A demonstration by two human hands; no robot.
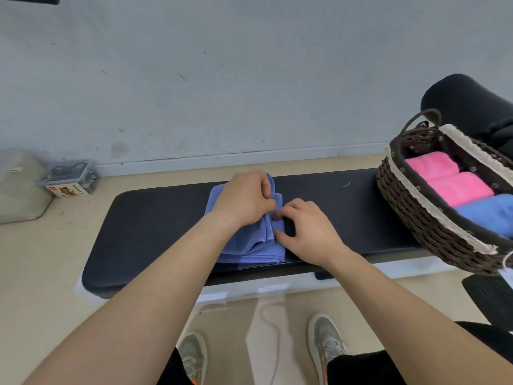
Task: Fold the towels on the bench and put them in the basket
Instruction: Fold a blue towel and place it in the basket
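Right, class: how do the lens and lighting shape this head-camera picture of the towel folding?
Head view: wide-angle lens bows the bench and stretches the forearms; light soft and even, faint shadow under the left hand and right hand on the blue towel; basket cropped at the right.
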